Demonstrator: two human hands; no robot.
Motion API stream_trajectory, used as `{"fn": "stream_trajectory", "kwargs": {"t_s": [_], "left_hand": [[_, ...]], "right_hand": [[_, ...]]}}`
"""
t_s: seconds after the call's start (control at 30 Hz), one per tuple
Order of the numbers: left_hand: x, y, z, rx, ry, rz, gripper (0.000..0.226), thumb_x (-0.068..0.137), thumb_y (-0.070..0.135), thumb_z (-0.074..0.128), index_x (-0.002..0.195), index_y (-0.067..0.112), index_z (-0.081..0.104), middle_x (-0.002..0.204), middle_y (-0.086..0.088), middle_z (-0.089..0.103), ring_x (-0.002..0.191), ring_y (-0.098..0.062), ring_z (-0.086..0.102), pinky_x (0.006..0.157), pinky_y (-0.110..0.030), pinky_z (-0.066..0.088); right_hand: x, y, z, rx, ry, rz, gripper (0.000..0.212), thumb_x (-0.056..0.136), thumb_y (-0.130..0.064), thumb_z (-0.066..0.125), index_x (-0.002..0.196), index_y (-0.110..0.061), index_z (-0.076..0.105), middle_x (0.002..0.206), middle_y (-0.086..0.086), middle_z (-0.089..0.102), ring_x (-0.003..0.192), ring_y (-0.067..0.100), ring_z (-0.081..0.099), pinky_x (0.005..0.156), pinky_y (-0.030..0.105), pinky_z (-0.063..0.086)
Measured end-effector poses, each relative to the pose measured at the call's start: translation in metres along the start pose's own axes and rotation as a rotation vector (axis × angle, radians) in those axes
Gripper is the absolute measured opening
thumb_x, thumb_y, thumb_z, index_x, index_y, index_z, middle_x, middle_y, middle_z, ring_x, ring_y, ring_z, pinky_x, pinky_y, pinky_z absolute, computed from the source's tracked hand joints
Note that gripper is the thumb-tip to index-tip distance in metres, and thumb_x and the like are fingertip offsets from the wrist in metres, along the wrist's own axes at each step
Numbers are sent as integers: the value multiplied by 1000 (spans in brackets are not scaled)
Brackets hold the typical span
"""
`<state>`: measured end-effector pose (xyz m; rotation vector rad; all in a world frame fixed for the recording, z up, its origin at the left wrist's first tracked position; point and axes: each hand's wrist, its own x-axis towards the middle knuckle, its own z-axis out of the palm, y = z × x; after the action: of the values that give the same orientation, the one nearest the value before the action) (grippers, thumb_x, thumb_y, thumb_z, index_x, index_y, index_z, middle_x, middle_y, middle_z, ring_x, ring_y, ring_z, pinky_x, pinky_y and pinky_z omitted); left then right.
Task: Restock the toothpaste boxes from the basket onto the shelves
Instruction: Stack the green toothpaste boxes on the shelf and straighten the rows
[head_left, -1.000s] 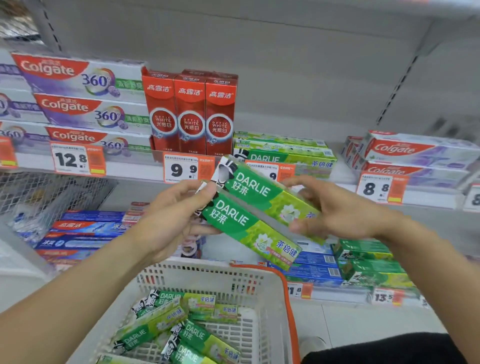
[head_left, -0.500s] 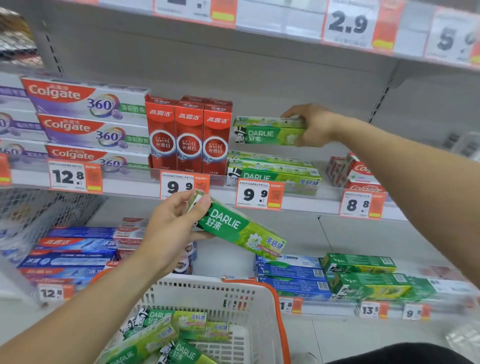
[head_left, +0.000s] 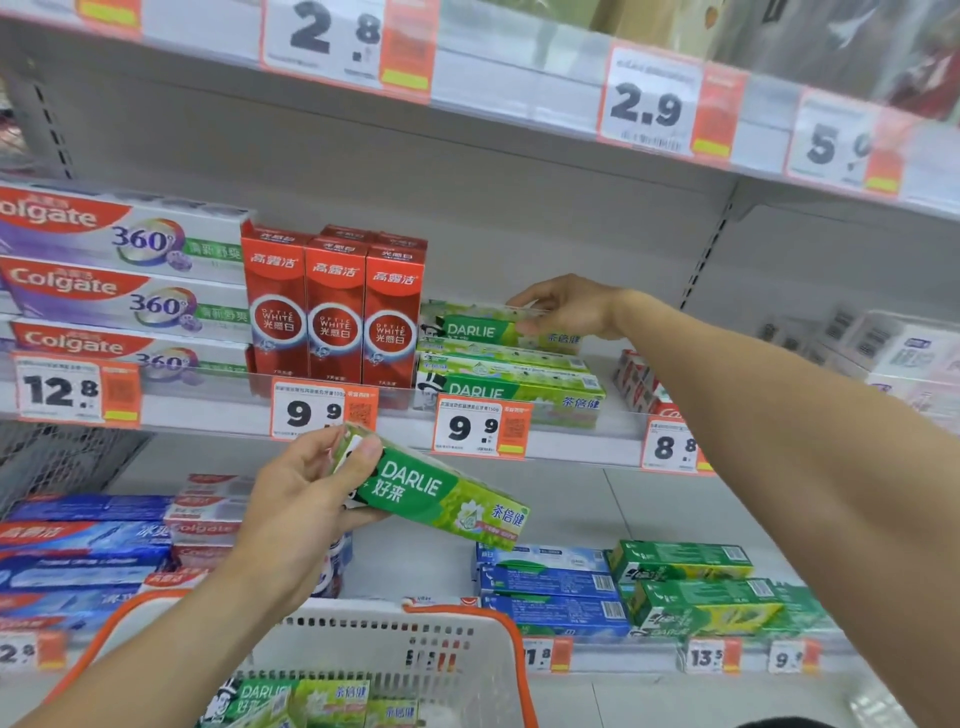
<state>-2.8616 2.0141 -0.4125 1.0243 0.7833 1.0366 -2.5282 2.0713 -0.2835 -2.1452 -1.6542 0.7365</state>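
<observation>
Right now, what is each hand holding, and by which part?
The left hand grips a green Darlie box by its left end. The right hand holds the top Darlie box on the shelf stack near its right end.

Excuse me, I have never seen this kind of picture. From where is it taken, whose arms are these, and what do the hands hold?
The picture comes from a wide-angle camera worn on a person's head, looking forward and down, so the two arms are that person's own. There is no machine here.

They stand before shop shelves of toothpaste. The right hand reaches to the middle shelf and has its grip on the top Darlie box of a green stack, beside the red boxes. The left hand holds a second Darlie box in the air, below the shelf edge.

At the bottom is a white basket with an orange rim, holding more green boxes.
</observation>
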Motion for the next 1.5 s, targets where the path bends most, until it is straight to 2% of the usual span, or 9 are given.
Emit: {"fn": "stream_trajectory", "kwargs": {"t_s": [0.2, 0.3, 0.4, 0.47, 0.57, 0.7, 0.93, 1.1, 1.5], "left_hand": [[-1, 4, 2, -44, -13, -1, 29, 87, 19, 64, 111, 3, 64, 100, -8, 75, 96, -27, 74, 72, -42, 63], [0, 7, 1, -54, -35, -6, 38, 84, 23, 64, 115, 1, 63, 108, -14, 73, 100, -32, 72, 76, -46, 62], [2, 10, -2, -81, -61, -7, 42, 82, 24, 64, 116, -1, 61, 113, -17, 71, 102, -32, 71, 75, -47, 62], [4, 11, 0, -121, -72, -1, 43, 81, 24, 65, 115, -2, 61, 117, -21, 69, 104, -33, 70, 73, -45, 62], [5, 10, 10, -218, -78, -10, 50, 83, 25, 64, 120, -7, 57, 123, -25, 65, 112, -38, 66, 75, -47, 61], [4, 17, 29, -237, -150, 33, 48, 90, 27, 58, 124, -6, 54, 121, -20, 68, 112, -35, 67, 78, -48, 61], [32, 27, 44, 667, -56, 617, 47, 82, 38, 76, 125, 28, 59, 113, 14, 60, 104, 1, 58, 88, -15, 48], [50, -1, 54, 1114, -160, 897, 53, 86, 40, 74, 133, 23, 58, 132, 9, 54, 125, -8, 44, 107, -29, 37], [66, -31, 46, 1277, -149, 976, 78, 71, 13, 88, 140, 17, 52, 137, 2, 50, 131, -19, 42, 99, -41, 48]], "right_hand": [[-1, 18, 15, 50, -90, 74, 37, 95, -33, 66, 132, -36, 62, 139, -5, 58, 130, 21, 52, 113, 37, 38], [-15, 14, 19, -118, 149, -81, 36, 98, -33, 62, 134, -27, 62, 137, -3, 60, 129, 17, 53, 107, 28, 38], [-55, -2, 36, -8, 431, -336, 16, 96, -21, 65, 111, -18, 71, 109, 1, 73, 100, 12, 66, 93, 34, 53], [-88, -11, 55, 113, 297, -440, 15, 92, -17, 72, 106, -12, 72, 98, 5, 74, 88, 12, 68, 84, 31, 56], [-126, -12, 76, -83, -81, -397, 53, 85, -38, 76, 133, -23, 59, 116, -8, 69, 107, 2, 65, 91, 22, 53], [-142, -1, 68, 10, -85, -365, 55, 83, -33, 78, 134, -26, 59, 120, -7, 70, 111, 8, 66, 96, 26, 51], [-160, 12, -5, -12, 288, -359, 49, 75, -33, 77, 122, -29, 64, 114, -15, 71, 105, 3, 68, 97, 21, 50], [-99, 13, -38, -154, 413, -245, 50, 80, -21, 83, 126, -25, 63, 119, -4, 67, 106, 13, 65, 104, 33, 49], [28, 23, -4, 249, 168, -49, 51, 79, -11, 84, 124, -28, 66, 136, 7, 53, 117, 17, 59, 91, 38, 59]]}}
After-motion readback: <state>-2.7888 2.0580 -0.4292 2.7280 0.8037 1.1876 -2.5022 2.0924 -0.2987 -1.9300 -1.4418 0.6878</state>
